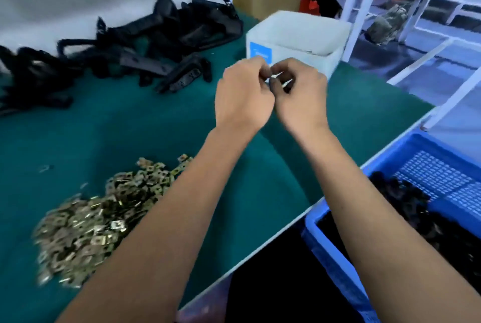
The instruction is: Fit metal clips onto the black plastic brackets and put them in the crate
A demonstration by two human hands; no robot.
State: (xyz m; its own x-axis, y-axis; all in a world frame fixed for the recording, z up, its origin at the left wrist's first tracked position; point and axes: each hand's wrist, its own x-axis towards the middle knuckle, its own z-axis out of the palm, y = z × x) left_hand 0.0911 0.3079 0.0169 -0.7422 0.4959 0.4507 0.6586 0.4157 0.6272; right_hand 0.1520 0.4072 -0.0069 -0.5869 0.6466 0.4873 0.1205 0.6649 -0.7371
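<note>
Forearms: both reach up the middle of my view, wrists close together, nearest thing to the camera.
Left hand [243, 99]: fingers curled, tips pinching a small part against the other hand. I take it for a metal clip; blur stops me confirming.
Right hand [299, 99]: fingers curled round something small and dark. I judge it a black bracket [285, 87], mostly hidden in the grip.
Work piece: held in the air between the two sets of fingertips, above the green bench [130, 127], touching nothing else.
Clip pile [99, 216]: loose brass-coloured heap on the bench, below and left of the left hand, partly behind that forearm.
Unfitted brackets [145, 47]: black tangle up and left of the hands, well apart from them.
Blue crate [390, 164]: below and right of the right hand, off the bench edge, dark finished parts lying in it.
White tub [294, 41]: just beyond the hands.
Step in hand: I read it as seating the clip, not yet pressed home.
Risk, slip: tiny springy part in a fingertip pinch; a skewed push could flick it out onto the bench or over the edge.
Risk, half seat: clip started crooked may sit on one side only and go into the crate loose.
Risk, pile: left forearm passes close over the heap; a low sweep would scatter it.
Risk, drop: carry to the crate crosses the gap at the bench edge.
</note>
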